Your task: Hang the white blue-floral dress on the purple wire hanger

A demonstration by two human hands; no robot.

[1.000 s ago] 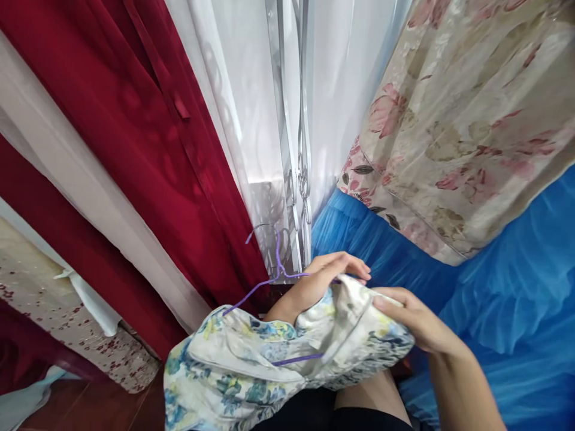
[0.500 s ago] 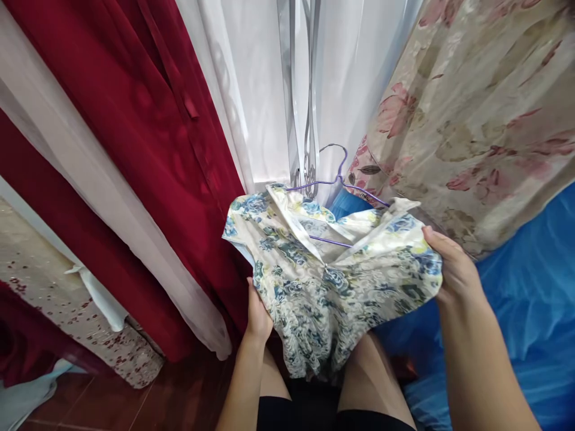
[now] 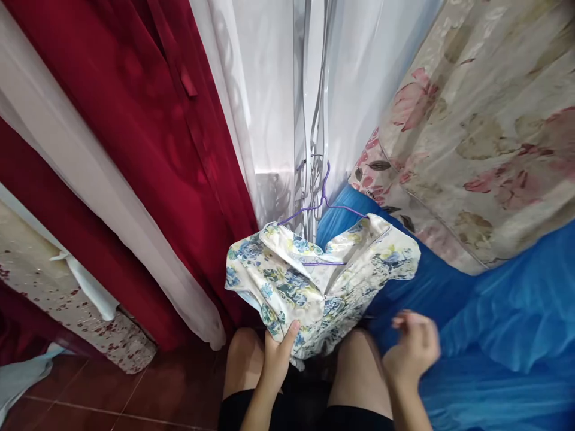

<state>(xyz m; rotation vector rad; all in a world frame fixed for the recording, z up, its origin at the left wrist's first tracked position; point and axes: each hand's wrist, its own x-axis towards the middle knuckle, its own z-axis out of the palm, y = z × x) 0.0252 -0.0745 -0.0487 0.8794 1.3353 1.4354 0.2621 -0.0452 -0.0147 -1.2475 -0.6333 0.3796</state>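
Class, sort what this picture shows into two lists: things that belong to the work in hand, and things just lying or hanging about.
In hand: flowered top, gripped by the left hand; purple hanger inside its neck; right hand, blurred, clear of it.
About: red curtain; white curtain; blue cloth; rose-patterned cloth; tiled floor.

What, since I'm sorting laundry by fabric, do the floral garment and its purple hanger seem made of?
The floral garment: thin satiny cloth, silk or polyester, judging by its soft sheen and limp folds. The purple hanger: thin wire, probably coated metal, given its slim twisted neck and even colour.
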